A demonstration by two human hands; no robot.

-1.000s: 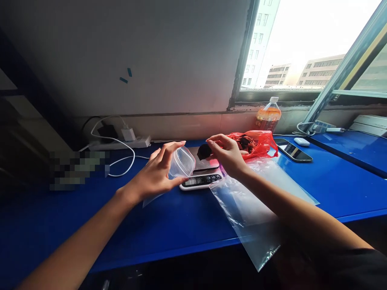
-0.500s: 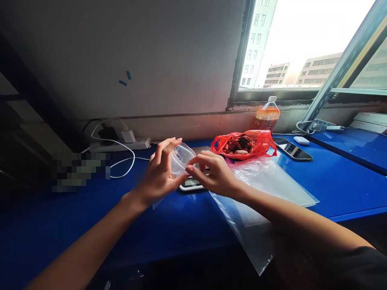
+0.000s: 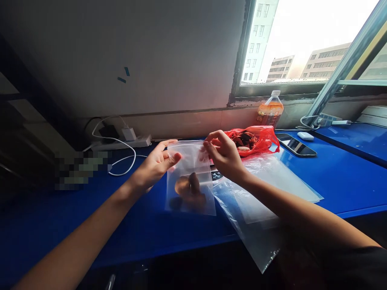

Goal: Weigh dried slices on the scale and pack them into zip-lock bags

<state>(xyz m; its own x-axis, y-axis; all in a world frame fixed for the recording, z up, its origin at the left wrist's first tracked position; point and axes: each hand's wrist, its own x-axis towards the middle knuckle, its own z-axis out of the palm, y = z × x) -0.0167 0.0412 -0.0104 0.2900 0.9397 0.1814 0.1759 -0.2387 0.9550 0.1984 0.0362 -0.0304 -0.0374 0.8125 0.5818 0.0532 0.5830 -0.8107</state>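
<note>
A clear zip-lock bag (image 3: pixel 189 161) hangs upright in front of me, its top edge stretched between my hands. Several brown, rounded pieces (image 3: pixel 190 187) lie in its lower half, blurred by the plastic. My left hand (image 3: pixel 157 163) grips the upper left corner, thumb at the front. At the upper right corner, my right hand (image 3: pixel 225 157) pinches the bag with thumb and fingers. Behind the bag, a white-rimmed device (image 3: pixel 217 175) with dark buttons is mostly hidden. Just beyond my right hand stands an open red plastic bag (image 3: pixel 269 141) with dark reddish-brown pieces inside.
Flat clear plastic bags (image 3: pixel 272 181) lie under my right forearm and overhang the blue table's (image 3: pixel 347 181) front edge. Further right are a phone (image 3: pixel 298 145) and a white case (image 3: pixel 305 136). A drink bottle (image 3: pixel 270 110) and a power strip (image 3: pixel 142 142) stand along the wall.
The zip-lock bag's mouth was held open and round; now it is drawn flat and the bag hangs facing me, showing the brown pieces. My right hand has moved slightly right and up.
</note>
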